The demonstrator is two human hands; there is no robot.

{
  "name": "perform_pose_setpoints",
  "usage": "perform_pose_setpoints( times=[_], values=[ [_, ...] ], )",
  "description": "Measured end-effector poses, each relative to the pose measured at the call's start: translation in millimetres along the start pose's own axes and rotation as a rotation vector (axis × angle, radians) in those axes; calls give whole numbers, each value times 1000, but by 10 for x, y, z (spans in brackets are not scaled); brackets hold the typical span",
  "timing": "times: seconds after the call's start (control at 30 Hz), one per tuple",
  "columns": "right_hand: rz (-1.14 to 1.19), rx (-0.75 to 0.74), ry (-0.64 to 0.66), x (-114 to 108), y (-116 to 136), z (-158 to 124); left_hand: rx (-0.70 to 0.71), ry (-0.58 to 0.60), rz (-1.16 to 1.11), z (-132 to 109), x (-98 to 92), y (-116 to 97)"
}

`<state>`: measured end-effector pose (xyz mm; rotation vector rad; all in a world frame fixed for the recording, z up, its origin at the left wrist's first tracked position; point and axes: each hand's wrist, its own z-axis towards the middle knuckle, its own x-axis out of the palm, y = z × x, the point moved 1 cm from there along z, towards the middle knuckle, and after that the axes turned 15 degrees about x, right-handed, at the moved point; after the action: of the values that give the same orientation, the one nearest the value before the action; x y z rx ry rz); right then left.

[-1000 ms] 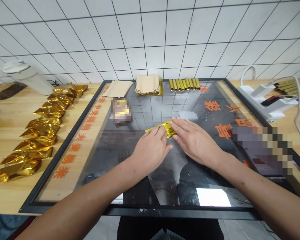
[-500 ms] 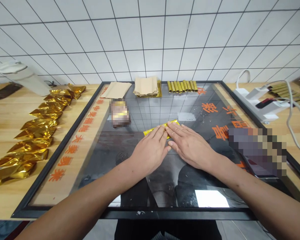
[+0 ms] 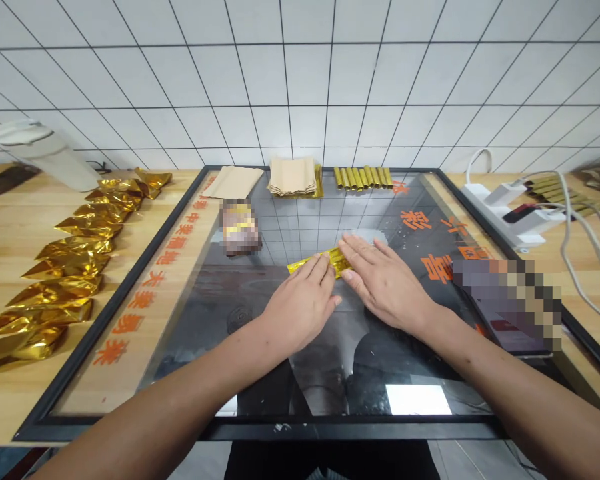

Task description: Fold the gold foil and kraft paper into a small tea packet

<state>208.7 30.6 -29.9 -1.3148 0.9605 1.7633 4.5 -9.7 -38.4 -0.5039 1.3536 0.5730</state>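
A narrow strip of shiny gold paper (image 3: 337,259) lies slantwise on the glass panel (image 3: 200,313), partly covered by my fingers. My left hand (image 3: 300,300) rests flat over its left and middle part, fingers stretched out and close together. On its right end lies my right hand (image 3: 387,283), also flat, with the thumb a little apart from the fingers. Both hands press from above; neither is wrapped round anything. A small gap between them shows the strip's surface, but its right end is hidden.
Behind the strip are a row of small gold rolls (image 3: 363,178), a stack of brown paper sheets (image 3: 293,177) and a blurred small pack (image 3: 240,228). Crumpled gold foil packets (image 3: 75,247) line the left side. At right are a phone (image 3: 510,320) and a white power strip (image 3: 510,217).
My right hand has moved slightly right and away along the strip, widening the gap between the hands. The left hand stays nearly in place. The view has shifted a little.
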Motion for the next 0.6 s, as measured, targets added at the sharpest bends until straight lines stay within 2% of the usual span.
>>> perform_pose_setpoints(
  times=[0.07,0.17,0.6],
  values=[
    [65,-63,60,-4,71,3,1,-7,-13,3,-4,-3],
    [75,-59,98,14,119,3,-3,4,-22,7,-10,-6],
    [-117,38,-29,104,-59,72,-9,10,-2,-2,-6,-8]
  ],
)
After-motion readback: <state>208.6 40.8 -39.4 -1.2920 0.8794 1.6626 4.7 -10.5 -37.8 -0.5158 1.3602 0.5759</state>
